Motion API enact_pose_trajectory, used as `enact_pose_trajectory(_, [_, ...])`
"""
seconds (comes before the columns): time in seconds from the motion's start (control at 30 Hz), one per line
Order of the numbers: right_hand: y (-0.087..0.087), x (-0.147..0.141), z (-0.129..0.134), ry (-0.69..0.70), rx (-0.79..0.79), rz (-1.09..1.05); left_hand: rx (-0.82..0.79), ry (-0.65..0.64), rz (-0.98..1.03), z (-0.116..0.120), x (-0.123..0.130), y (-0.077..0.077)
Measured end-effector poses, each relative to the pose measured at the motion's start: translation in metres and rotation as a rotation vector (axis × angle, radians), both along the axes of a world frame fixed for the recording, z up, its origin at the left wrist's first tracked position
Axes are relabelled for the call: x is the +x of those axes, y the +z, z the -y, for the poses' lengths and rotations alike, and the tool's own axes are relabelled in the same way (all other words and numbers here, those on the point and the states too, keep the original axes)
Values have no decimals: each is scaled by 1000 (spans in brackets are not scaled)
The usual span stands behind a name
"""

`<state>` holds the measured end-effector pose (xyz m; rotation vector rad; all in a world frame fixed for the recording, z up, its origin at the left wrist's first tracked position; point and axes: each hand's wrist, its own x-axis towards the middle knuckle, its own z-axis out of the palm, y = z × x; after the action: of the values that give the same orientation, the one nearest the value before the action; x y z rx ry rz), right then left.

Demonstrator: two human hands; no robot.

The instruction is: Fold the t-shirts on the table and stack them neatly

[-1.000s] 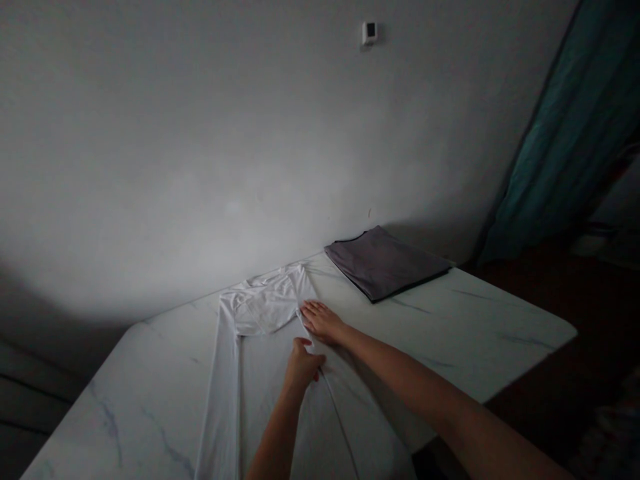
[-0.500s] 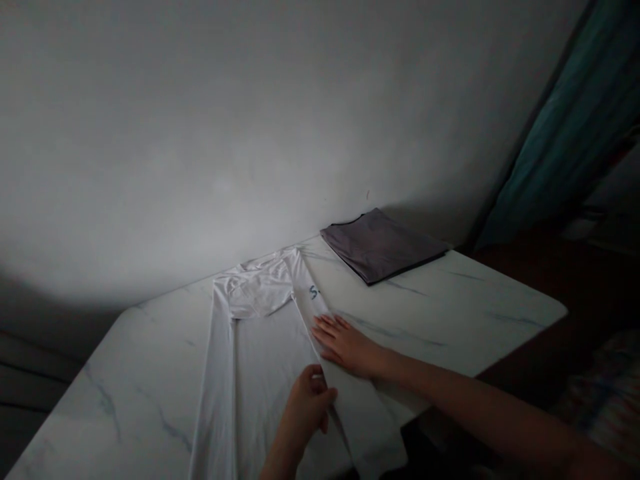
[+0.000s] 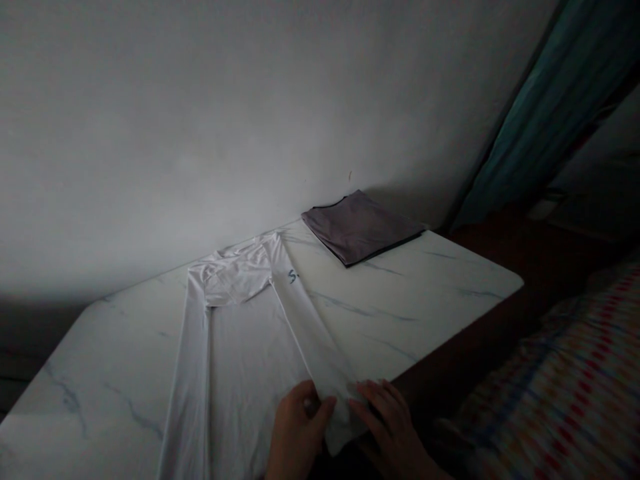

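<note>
A white long-sleeved shirt (image 3: 245, 360) lies spread on the table, its sleeves folded down along both sides, with a small dark mark on the right-hand sleeve. My left hand (image 3: 303, 420) pinches the inner edge of that sleeve near its lower end. On the outer side of the same sleeve, close to the cuff, my right hand (image 3: 385, 420) grips the fabric with its fingers on top. The cuff hangs at the table's near edge between my hands.
A folded grey-brown cloth (image 3: 360, 227) with dark edging lies at the back of the marbled white table (image 3: 440, 287), against the wall (image 3: 200, 133). Patterned fabric (image 3: 565, 380) is at lower right, a teal curtain (image 3: 545, 107) at upper right.
My right hand has slid down the sleeve from its middle to the cuff end. My left hand stays on the inner edge. The view has shifted, showing more patterned fabric at right.
</note>
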<state>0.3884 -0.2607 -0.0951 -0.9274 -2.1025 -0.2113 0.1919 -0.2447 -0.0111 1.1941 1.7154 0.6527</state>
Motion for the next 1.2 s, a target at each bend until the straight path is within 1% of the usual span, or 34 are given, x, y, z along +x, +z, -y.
enact_pose_trajectory(0.07, [1, -9, -2, 9, 9, -31, -26, 55, 182, 3, 2, -3])
enact_pose_trajectory(0.13, [8, -14, -6, 65, -4, -44, -86, 81, 334, 5, 3, -3])
enact_pose_trajectory(0.2, [17, -15, -9, 120, -15, -45, -152, 96, 428, 8, 4, -3])
enact_pose_trajectory(0.27, [25, -15, -11, 127, -26, -52, -188, 105, 464, 13, 5, -4])
enact_pose_trajectory(0.4, [34, -10, -8, 52, -46, -61, -148, 93, 447, 30, 7, -13])
enact_pose_trajectory(0.5, [36, -7, -1, 17, -66, -89, -86, 125, 403, 43, 8, -20])
enact_pose_trajectory(0.63, [29, -5, 11, 51, -153, -106, -17, 187, 328, 53, 12, -22])
enact_pose_trajectory(0.77, [19, -8, 18, 91, -228, -50, 67, 229, 262, 58, 17, -22])
enact_pose_trajectory(0.83, [23, -6, 18, 131, -240, -18, 84, 204, 233, 62, 15, -25])
enact_pose_trajectory(0.9, [37, -1, 16, 174, -291, -1, 82, 116, 150, 67, 7, -25])
enact_pose_trajectory(0.97, [60, 4, 11, 226, -386, -2, 30, -42, -1, 69, -6, -17])
enact_pose_trajectory(1.03, [83, 5, -2, 278, -462, 10, 1, -199, -188, 62, -22, 0])
enact_pose_trajectory(1.07, [93, 1, -11, 290, -468, 27, 28, -247, -274, 52, -29, 12])
enact_pose_trajectory(1.13, [104, -15, -37, 267, -441, 93, 183, -280, -427, 20, -41, 35])
enact_pose_trajectory(1.2, [105, -42, -70, 209, -417, 184, 386, -308, -576, -30, -48, 51])
